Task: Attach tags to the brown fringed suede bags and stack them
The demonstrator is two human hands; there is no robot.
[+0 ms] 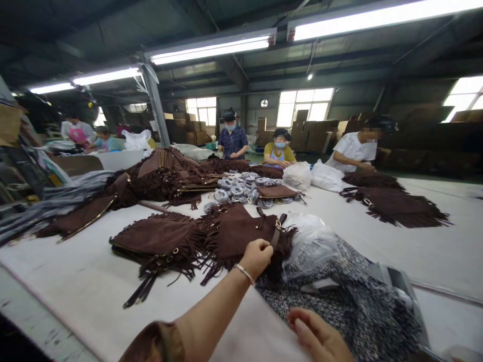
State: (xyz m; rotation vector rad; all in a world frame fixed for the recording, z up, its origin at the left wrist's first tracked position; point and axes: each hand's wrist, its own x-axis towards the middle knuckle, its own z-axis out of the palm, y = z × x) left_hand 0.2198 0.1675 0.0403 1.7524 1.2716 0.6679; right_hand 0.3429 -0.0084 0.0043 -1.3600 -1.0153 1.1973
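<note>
My left hand (pixel 258 257), with a bracelet at its wrist, pinches the short dark strap (pixel 276 233) of a brown fringed bag (pixel 239 231) lying flat on the table. A gold-coloured ring shows at the strap's upper end. To the left is a small stack of similar fringed bags (pixel 154 235), with tassels and gold rings hanging toward me. My right hand (pixel 319 336) is at the bottom edge, fingers slightly bent and nothing visible in them. It is beside a black-and-white woven cloth (pixel 362 306), and clear plastic (pixel 311 246) lies over the cloth's far part.
A large heap of brown bags (pixel 162 171) rises at the back left. Coiled grey-wrapped straps (pixel 237 191) lie mid-table. More fringed bags (pixel 403 203) are at the right, near white plastic bags (pixel 326 176). Several people work across the table and farther back.
</note>
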